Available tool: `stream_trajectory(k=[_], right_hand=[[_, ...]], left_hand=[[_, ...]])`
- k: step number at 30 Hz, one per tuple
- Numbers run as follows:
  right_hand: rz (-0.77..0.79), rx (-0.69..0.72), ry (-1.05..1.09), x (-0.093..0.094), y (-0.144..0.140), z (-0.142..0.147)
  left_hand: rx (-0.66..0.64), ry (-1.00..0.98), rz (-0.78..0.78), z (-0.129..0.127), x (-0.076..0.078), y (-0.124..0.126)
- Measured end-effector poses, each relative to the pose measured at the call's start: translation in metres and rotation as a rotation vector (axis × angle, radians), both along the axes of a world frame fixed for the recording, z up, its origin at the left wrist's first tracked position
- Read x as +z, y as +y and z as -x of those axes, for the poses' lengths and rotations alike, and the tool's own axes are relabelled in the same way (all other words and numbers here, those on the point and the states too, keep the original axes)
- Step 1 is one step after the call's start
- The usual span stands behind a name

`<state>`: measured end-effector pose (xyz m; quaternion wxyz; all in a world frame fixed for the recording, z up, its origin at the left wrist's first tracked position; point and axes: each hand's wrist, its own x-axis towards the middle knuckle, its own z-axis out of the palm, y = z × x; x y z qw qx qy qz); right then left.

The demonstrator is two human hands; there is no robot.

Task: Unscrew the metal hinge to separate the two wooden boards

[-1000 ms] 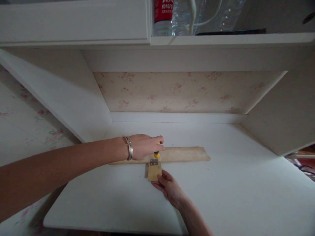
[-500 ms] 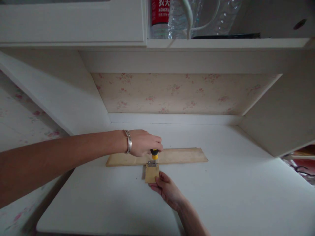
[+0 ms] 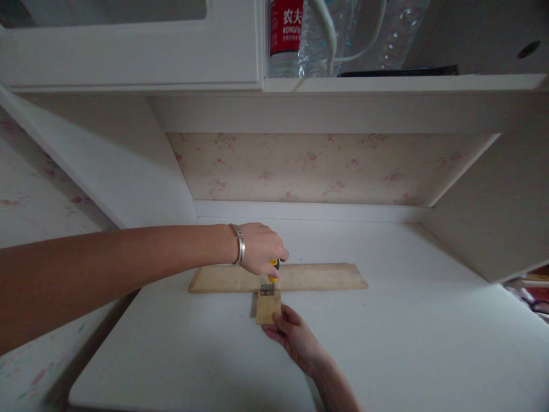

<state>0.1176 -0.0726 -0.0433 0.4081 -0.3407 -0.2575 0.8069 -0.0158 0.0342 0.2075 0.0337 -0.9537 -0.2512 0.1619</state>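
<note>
Left fingers [image 3: 281, 252] closed around yellow tool [image 3: 273, 279], small block [image 3: 267, 308] in grip of right fingers [image 3: 280, 324]

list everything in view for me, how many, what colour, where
Long board: 1, pale wood, on the desk
Small board: 1, tan, before the long board
Hinge: 1, silver, far end of the small board
Screwdriver: 1, yellow and black, over the hinge
Desk: 1, white, below
Cupboard: 1, white, overhead
Labelled bottle: 1, red label, on its shelf
Other bottles: count unclear, clear, same shelf
Cable: count unclear, white, by bottles
Wallpaper: floral, back and left
Bracelet: 1, silver, left wrist
Left hand: 1, on screwdriver
Right hand: 1, gripping small board
</note>
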Motion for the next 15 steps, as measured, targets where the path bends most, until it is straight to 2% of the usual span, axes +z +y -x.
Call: stream_trajectory(k=[3,7,9,12,15], right_hand=[[-0.007,-0.004,0.0,-0.0017,-0.0006,0.0001],[-0.018,-0.004,0.007,-0.0017,0.0,0.0002],[-0.025,0.004,0.009,-0.001,0.0005,-0.0001],[-0.022,0.006,0.012,-0.0012,0.0014,-0.0006],[-0.018,0.004,0.011,-0.0034,0.002,-0.0007]], left_hand=[[0.034,-0.024,-0.017,-0.0015,-0.0011,0.0005],[-0.052,0.008,0.047,-0.0026,-0.0008,0.0012],[-0.066,0.024,0.024,-0.0032,-0.0018,0.0026],[-0.008,0.01,-0.026,-0.0037,-0.0048,0.0049],[0.005,-0.017,-0.009,-0.004,-0.0052,0.0052]])
